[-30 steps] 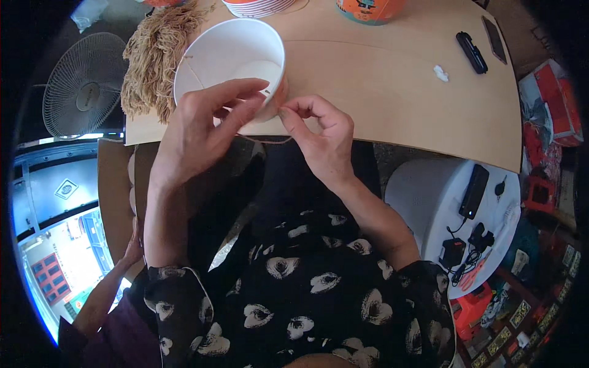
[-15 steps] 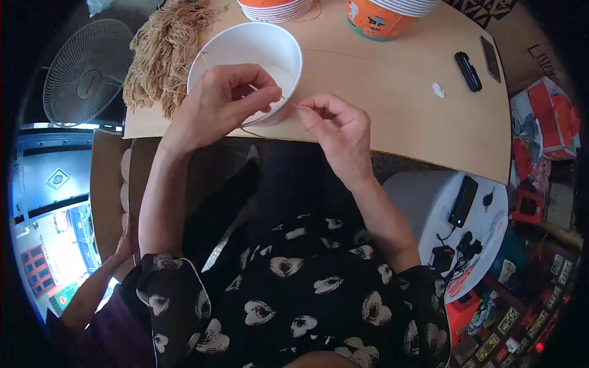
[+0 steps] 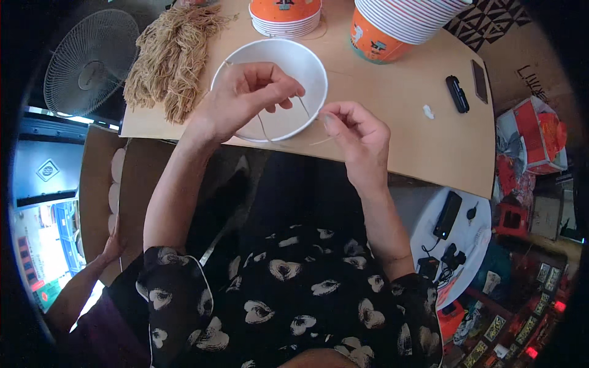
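A thin tan string (image 3: 305, 108) runs from the pinched fingertips of my left hand (image 3: 254, 98) to my right hand (image 3: 359, 135). My left hand hovers over the mouth of a white paper tub (image 3: 314, 70), and a length of string hangs below its palm. Just right of the tub's rim, my right thumb and forefinger are pressed together on the string, with a short end sticking out beneath them. The tub stands at the table's near edge, its inside facing me. Left of it lies a heap of tan strings (image 3: 169, 67).
Stacks of orange printed paper tubs (image 3: 285, 15) stand at the back of the table (image 3: 392, 122). To the right are a white scrap (image 3: 428, 111), a black case (image 3: 457, 94) and a phone (image 3: 479, 81). A fan (image 3: 92, 67) is at left; another person's arm (image 3: 92, 273) shows lower left.
Both hands have shifted slightly right in view, and the tub and table show at a changed angle. More string is now visible between my hands and below my left one.
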A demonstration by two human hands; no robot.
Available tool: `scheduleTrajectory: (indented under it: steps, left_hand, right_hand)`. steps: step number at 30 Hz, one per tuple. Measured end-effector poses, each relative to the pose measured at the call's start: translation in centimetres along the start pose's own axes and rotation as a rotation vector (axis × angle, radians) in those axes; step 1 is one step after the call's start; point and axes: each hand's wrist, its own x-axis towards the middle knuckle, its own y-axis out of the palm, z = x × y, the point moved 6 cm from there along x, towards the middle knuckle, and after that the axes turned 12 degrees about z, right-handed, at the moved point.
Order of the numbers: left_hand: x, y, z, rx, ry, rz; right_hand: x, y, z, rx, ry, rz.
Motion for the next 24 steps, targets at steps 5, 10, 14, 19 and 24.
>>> scheduleTrajectory:
  steps: [5, 10, 14, 19, 24]
  left_hand:
    - [1.2, 1.2, -1.0, -0.028, 0.059, 0.068]
    - [2.6, 1.2, -1.3, -0.062, 0.075, 0.049]
    - [3.6, 1.2, -1.0, -0.092, 0.092, 0.019]
    - [4.5, 1.0, -0.9, -0.047, 0.08, 0.014]
    - [4.9, 1.2, -1.0, -0.067, 0.121, 0.046]
  right_hand:
    - [1.9, -0.8, 1.1, 0.054, -0.017, 0.054]
    - [4.6, -2.3, 0.8, 0.187, -0.085, 0.049]
    - [5.6, -2.0, 1.1, 0.485, -0.16, 0.167]
    - [6.4, -2.4, -0.6, 0.665, -0.138, 0.193]
    - [6.4, -3.1, -0.9, 0.639, -0.073, 0.16]
